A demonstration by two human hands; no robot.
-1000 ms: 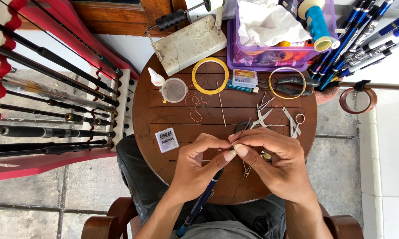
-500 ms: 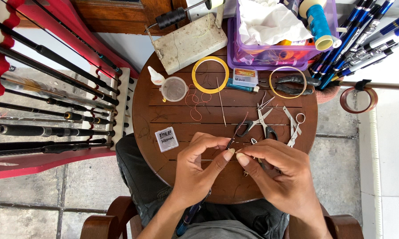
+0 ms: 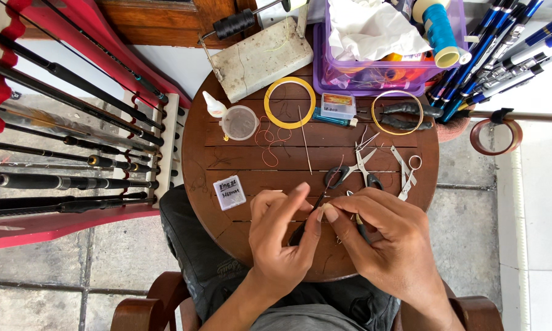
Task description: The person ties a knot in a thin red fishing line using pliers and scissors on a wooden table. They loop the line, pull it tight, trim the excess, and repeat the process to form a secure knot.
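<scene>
My left hand point(image 3: 282, 242) and my right hand point(image 3: 389, 242) meet over the near edge of a round wooden table point(image 3: 227, 159). Both pinch a thin dark rod point(image 3: 301, 232) where thumb and forefinger tips touch. The rod slants under my left palm toward my lap, and its lower part is hidden. A slim dark piece also shows between my right fingers. Black-handled scissors point(image 3: 349, 171) lie just beyond my fingertips, with small silver snips point(image 3: 406, 168) to their right.
On the table are a small labelled box point(image 3: 231, 192), a clear cup point(image 3: 239, 122), a glue bottle point(image 3: 213, 104), a yellow ring point(image 3: 290, 102), red thread point(image 3: 266, 140) and a purple bin point(image 3: 380, 70). A rod rack point(image 3: 73, 147) stands left, blue rods point(image 3: 502, 43) right.
My hands have drawn a little closer together, and my left hand now covers more of the rod. The things on the table have not moved.
</scene>
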